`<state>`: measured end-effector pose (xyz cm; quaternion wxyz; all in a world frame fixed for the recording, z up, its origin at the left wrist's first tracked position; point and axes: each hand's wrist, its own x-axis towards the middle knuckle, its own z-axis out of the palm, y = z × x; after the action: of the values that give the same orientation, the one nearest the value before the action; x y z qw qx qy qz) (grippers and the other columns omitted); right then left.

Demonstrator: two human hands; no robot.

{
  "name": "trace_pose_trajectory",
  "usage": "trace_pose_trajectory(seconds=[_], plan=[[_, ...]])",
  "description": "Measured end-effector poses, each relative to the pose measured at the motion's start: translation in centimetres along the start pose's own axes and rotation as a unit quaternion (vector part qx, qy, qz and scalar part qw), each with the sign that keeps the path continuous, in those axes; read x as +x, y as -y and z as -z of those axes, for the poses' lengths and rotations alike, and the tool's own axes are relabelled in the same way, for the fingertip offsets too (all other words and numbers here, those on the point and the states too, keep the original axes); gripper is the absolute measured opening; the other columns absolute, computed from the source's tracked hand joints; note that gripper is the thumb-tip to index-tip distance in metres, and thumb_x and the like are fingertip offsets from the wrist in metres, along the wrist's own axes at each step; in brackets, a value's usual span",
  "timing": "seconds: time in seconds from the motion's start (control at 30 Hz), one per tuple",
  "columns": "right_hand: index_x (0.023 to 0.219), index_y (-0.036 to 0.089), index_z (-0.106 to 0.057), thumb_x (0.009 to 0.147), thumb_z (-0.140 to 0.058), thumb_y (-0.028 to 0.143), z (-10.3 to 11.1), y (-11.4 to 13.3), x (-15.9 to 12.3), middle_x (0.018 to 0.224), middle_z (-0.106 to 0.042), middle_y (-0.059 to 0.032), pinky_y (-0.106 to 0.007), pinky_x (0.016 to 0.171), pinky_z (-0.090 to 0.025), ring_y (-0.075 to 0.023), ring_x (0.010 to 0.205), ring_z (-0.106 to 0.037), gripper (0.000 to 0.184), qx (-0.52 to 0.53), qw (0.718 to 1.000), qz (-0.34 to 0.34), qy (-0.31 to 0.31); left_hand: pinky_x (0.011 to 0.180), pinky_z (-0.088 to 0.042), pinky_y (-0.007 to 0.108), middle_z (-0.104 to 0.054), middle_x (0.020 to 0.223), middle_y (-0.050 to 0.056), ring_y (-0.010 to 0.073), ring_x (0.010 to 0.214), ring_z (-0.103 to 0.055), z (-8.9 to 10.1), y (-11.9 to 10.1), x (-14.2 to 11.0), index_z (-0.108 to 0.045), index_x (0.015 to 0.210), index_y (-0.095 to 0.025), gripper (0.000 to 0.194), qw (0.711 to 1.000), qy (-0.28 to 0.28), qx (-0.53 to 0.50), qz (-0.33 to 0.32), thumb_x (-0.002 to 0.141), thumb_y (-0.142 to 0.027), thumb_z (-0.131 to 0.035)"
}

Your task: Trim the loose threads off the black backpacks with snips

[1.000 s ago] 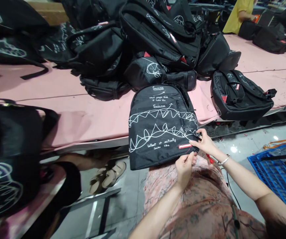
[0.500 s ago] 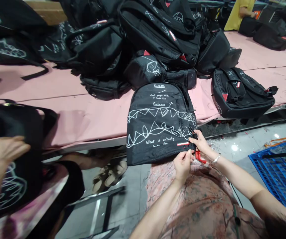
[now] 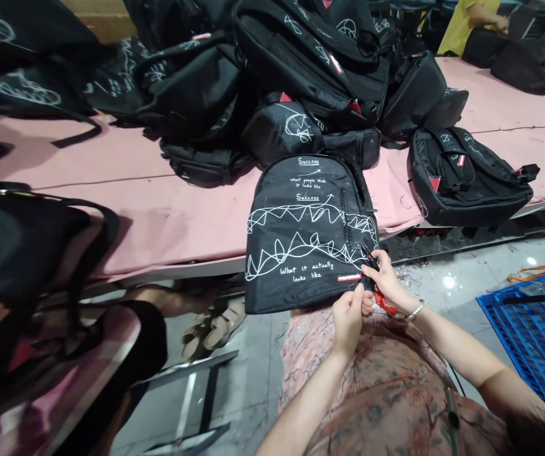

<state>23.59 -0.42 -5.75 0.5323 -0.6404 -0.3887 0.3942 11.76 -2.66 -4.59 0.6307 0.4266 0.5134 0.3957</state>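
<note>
A black backpack [image 3: 295, 294] with white line drawings and lettering lies partly on my lap, its upper part against the pink table edge. At its lower right corner my left hand [image 3: 350, 316] is closed, pinching the edge of the fabric. Just above, my right hand [image 3: 386, 282] is closed around small dark scissors [image 3: 369, 257], their points over the bag's right side near the red-and-white label [image 3: 349, 277]. Something red and ribbon-like [image 3: 385, 304] hangs below my right hand. What exactly the left fingertips pinch is too small to see.
More black backpacks [image 3: 310, 57] are heaped on the pink table [image 3: 181, 221], and one backpack [image 3: 471, 177] lies to the right. A blue crate [image 3: 523, 323] stands on the floor at right. A co-worker's legs [image 3: 144, 361] and another bag are close on the left.
The view has shifted slightly. My hands stay at the same corner of the backpack, with little movement. The co-worker's bag on the left has turned and their hand has left its earlier spot.
</note>
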Motion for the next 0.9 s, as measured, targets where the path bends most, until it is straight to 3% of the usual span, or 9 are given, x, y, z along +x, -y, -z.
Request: trace_pose_trajectory(seconds=[0.13, 0.27, 0.33, 0.4, 0.5, 0.6, 0.73, 0.9], plan=[[0.095, 0.024, -0.042, 0.071, -0.057, 0.031, -0.3, 0.4, 0.1, 0.085, -0.047, 0.0024, -0.024, 0.063, -0.038, -0.0129, 0.068, -0.046, 0.029, -0.037, 0.999, -0.011, -0.015, 0.057, -0.049, 0.026, -0.064, 0.058, 0.004, 0.0127, 0.052, -0.059, 0.7, 0.6, 0.1, -0.067, 0.067, -0.014, 0.034, 0.99, 0.006, 0.091, -0.111, 0.08, -0.04, -0.051], [0.094, 0.024, -0.043, 0.071, -0.057, 0.03, -0.4, 0.6, 0.1, 0.08, -0.047, 0.0029, -0.025, 0.063, -0.037, -0.0139, 0.068, -0.046, 0.028, -0.044, 0.999, -0.023, -0.019, 0.068, -0.05, 0.028, -0.068, 0.071, 0.005, 0.0148, 0.065, -0.062, 0.9, 0.5, -0.2, -0.068, 0.075, -0.017, 0.029, 0.972, 0.064, 0.139, -0.179, 0.081, -0.037, -0.049], [0.095, 0.024, -0.043, 0.07, -0.057, 0.03, -0.4, 0.6, 0.0, 0.078, -0.046, 0.0032, -0.026, 0.063, -0.037, -0.0143, 0.068, -0.045, 0.029, -0.046, 0.998, -0.025, -0.019, 0.064, -0.049, 0.026, -0.067, 0.071, 0.005, 0.0134, 0.061, -0.061, 0.8, 0.3, -0.4, -0.068, 0.078, -0.017, 0.03, 0.977, 0.1, 0.119, -0.143, 0.082, -0.039, -0.048], [0.095, 0.024, -0.043, 0.07, -0.058, 0.031, -0.4, 0.4, -0.1, 0.077, -0.045, 0.0034, -0.026, 0.063, -0.037, -0.0144, 0.068, -0.045, 0.03, -0.046, 0.998, -0.023, -0.018, 0.055, -0.047, 0.023, -0.064, 0.061, 0.003, 0.0111, 0.052, -0.057, 0.7, 0.1, -0.7, -0.067, 0.074, -0.015, 0.034, 0.989, 0.109, 0.081, -0.064, 0.081, -0.042, -0.048], [0.096, 0.024, -0.043, 0.071, -0.057, 0.032, -0.5, 0.3, -0.2, 0.079, -0.046, 0.0033, -0.026, 0.063, -0.036, -0.014, 0.069, -0.045, 0.03, -0.044, 0.999, -0.02, -0.017, 0.046, -0.042, 0.021, -0.058, 0.05, 0.001, 0.0091, 0.043, -0.051, 0.6, -0.3, -0.8, -0.064, 0.066, -0.013, 0.038, 0.996, 0.083, 0.027, 0.035, 0.076, -0.048, -0.054], [0.097, 0.024, -0.042, 0.072, -0.057, 0.033, -0.5, 0.4, -0.4, 0.082, -0.046, 0.0032, -0.025, 0.064, -0.037, -0.0135, 0.069, -0.045, 0.03, -0.045, 0.999, -0.014, -0.021, 0.043, -0.04, 0.02, -0.058, 0.05, 0.0, 0.0084, 0.041, -0.05, 0.4, -0.6, -0.7, -0.063, 0.064, -0.012, 0.039, 0.997, 0.041, 0.005, 0.069, 0.07, -0.05, -0.06], [0.097, 0.024, -0.041, 0.074, -0.056, 0.032, -0.5, 0.6, -0.7, 0.081, -0.046, 0.0036, -0.025, 0.064, -0.037, -0.0129, 0.068, -0.046, 0.028, -0.057, 0.998, 0.004, -0.025, 0.048, -0.043, 0.022, -0.058, 0.051, 0.0, 0.01, 0.045, -0.052, 0.2, -0.6, -0.6, -0.064, 0.066, -0.012, 0.036, 0.999, 0.017, 0.043, 0.028, 0.071, -0.047, -0.059], [0.097, 0.023, -0.04, 0.075, -0.056, 0.034, -0.5, 0.7, -0.9, 0.078, -0.045, 0.0038, -0.026, 0.065, -0.038, -0.013, 0.068, -0.048, 0.029, -0.077, 0.997, 0.014, -0.03, 0.059, -0.043, 0.024, -0.058, 0.056, 0.002, 0.0123, 0.055, -0.053, 0.4, -0.4, -0.5, -0.063, 0.06, -0.016, 0.031, 0.987, 0.051, 0.126, -0.082, 0.077, -0.04, -0.052]])
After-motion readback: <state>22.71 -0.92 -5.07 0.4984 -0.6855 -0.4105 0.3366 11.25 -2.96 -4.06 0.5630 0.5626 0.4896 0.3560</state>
